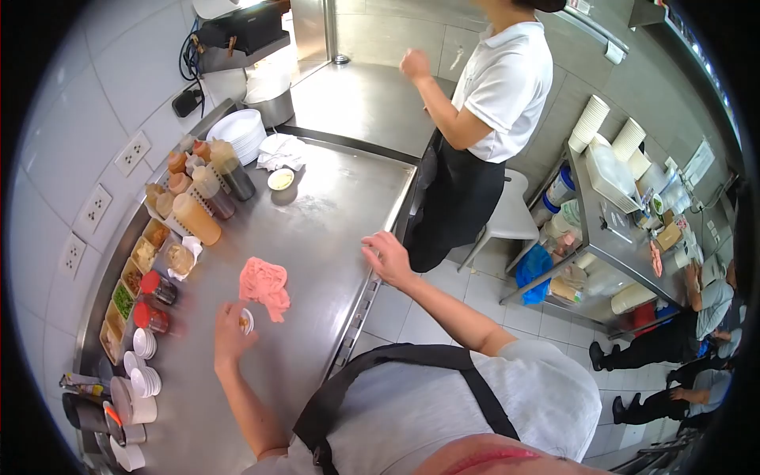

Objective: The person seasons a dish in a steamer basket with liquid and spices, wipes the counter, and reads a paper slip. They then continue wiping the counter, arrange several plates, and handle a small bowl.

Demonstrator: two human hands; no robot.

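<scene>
My left hand (233,332) is over the steel counter, its fingers closed at the side of a small white dish (248,321) with something brownish in it. Part of that dish is hidden behind the fingers. Just beyond it lies a crumpled pink cloth (264,286), flat on the metal. My right hand (386,257) is raised near the counter's right edge, fingers apart and loosely bent, holding nothing.
Along the wall side of the steel counter (317,210) stand sauce bottles (195,219), topping tubs (123,301), red-lidded jars (150,317) and stacked small dishes (146,381). Plates (237,134) and a bowl (280,180) are farther back. A co-worker (507,87) stands beyond the right edge.
</scene>
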